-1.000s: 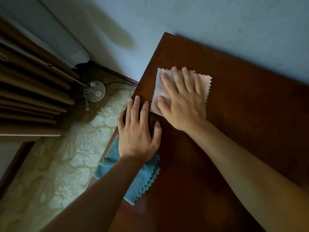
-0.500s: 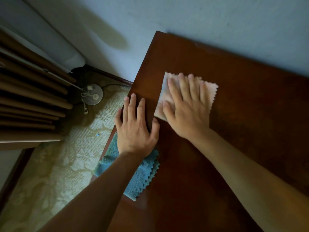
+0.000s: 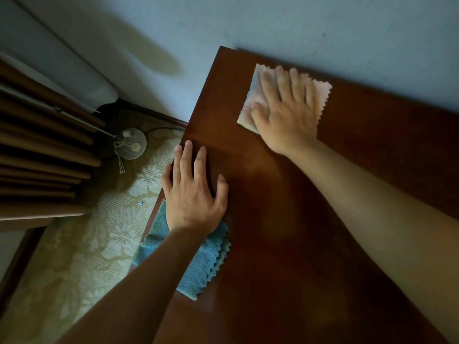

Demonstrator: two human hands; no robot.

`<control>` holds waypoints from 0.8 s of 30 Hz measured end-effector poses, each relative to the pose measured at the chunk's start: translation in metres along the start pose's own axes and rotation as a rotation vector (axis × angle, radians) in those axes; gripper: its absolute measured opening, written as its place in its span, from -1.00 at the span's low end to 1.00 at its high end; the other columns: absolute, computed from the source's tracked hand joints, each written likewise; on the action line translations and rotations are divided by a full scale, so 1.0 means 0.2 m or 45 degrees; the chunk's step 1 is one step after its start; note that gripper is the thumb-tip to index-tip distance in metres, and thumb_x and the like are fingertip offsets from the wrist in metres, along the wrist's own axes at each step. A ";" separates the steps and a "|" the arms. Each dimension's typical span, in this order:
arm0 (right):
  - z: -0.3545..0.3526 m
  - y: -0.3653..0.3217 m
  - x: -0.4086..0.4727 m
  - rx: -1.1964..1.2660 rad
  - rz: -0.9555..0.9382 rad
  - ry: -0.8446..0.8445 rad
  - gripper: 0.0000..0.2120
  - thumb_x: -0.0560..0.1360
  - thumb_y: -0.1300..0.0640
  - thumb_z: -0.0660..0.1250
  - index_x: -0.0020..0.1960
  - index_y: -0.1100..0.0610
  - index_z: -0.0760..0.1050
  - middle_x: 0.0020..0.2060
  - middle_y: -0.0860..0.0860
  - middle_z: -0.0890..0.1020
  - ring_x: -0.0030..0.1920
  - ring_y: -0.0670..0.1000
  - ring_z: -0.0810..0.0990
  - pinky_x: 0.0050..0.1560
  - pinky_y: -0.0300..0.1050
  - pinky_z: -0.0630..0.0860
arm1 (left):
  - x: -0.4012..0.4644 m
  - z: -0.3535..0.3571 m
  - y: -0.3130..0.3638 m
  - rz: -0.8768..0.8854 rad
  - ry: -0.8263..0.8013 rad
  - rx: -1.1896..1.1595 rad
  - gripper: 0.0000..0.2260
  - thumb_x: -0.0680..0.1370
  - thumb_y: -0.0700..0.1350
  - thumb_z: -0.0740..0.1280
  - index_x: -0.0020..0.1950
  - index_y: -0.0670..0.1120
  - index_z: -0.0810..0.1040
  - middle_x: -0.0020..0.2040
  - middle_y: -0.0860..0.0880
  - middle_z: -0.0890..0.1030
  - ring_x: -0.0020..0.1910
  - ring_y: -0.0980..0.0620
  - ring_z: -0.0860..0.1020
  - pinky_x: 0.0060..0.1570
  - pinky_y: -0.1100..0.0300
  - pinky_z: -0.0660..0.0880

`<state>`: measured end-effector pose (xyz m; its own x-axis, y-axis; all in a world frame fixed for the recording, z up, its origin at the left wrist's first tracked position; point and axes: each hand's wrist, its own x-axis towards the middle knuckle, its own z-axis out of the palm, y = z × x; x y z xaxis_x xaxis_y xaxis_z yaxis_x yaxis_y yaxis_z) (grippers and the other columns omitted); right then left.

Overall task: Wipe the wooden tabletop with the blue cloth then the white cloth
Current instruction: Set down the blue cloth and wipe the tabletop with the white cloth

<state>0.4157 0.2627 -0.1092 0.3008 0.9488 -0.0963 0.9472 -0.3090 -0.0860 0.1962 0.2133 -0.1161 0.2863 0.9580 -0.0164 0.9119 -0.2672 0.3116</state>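
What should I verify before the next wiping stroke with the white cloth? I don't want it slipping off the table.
1. Right hand flat on the white cloth: ok.
2. Cloth fully on the wooden tabletop: ok.
3. Room beyond the cloth toward the wall: not ok, very little.
4. Left hand braced on the tabletop edge: ok.
5. Blue cloth clear of the stroke: ok, though its corner overhangs the edge.
6. Surface already clean: cannot tell, too dim.
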 end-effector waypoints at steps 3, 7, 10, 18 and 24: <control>0.03 -0.05 -0.22 -0.006 -0.004 -0.027 -0.33 0.65 -0.21 -0.11 0.69 0.05 -0.03 0.67 0.15 0.02 0.66 0.22 -0.05 0.62 0.25 -0.10 | 0.00 0.00 0.00 0.000 -0.001 0.002 -0.40 0.58 0.16 0.12 0.55 -0.12 0.30 0.62 -0.15 0.20 0.63 -0.10 0.05 0.55 -0.13 0.03; 0.03 -0.06 -0.38 -0.059 -0.138 -0.072 -0.31 0.64 -0.25 -0.13 0.68 0.03 0.01 0.66 0.14 0.08 0.66 0.22 0.00 0.61 0.26 -0.04 | 0.00 0.01 -0.01 0.002 -0.006 0.011 -0.41 0.59 0.15 0.16 0.56 -0.12 0.29 0.62 -0.15 0.20 0.63 -0.09 0.04 0.56 -0.12 0.03; 0.02 -0.03 -0.22 -0.047 -0.144 -0.061 -0.28 0.59 -0.25 -0.22 0.68 0.01 0.00 0.67 0.12 0.06 0.66 0.19 -0.02 0.63 0.22 -0.10 | 0.00 0.01 0.00 0.002 -0.018 0.019 -0.41 0.59 0.15 0.15 0.56 -0.11 0.28 0.62 -0.14 0.19 0.63 -0.08 0.03 0.56 -0.12 0.01; 0.01 0.04 0.11 0.014 0.041 0.014 -0.32 0.62 -0.21 -0.12 0.68 0.03 0.01 0.66 0.14 0.09 0.65 0.21 0.01 0.63 0.22 -0.10 | 0.00 0.00 0.00 -0.005 -0.006 0.008 -0.41 0.59 0.15 0.16 0.55 -0.11 0.31 0.62 -0.13 0.20 0.63 -0.08 0.05 0.54 -0.07 -0.02; 0.05 -0.05 -0.42 0.012 -0.032 0.011 -0.34 0.66 -0.22 -0.09 0.68 0.05 0.01 0.66 0.15 0.06 0.66 0.22 -0.01 0.61 0.27 -0.04 | 0.00 -0.01 0.01 -0.008 -0.010 0.007 -0.41 0.59 0.15 0.13 0.55 -0.12 0.31 0.62 -0.14 0.21 0.63 -0.09 0.06 0.54 -0.09 0.00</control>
<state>0.3794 0.1864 -0.1105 0.2781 0.9567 -0.0856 0.9533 -0.2858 -0.0975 0.1971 0.2123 -0.1125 0.2828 0.9589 -0.0256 0.9153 -0.2618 0.3061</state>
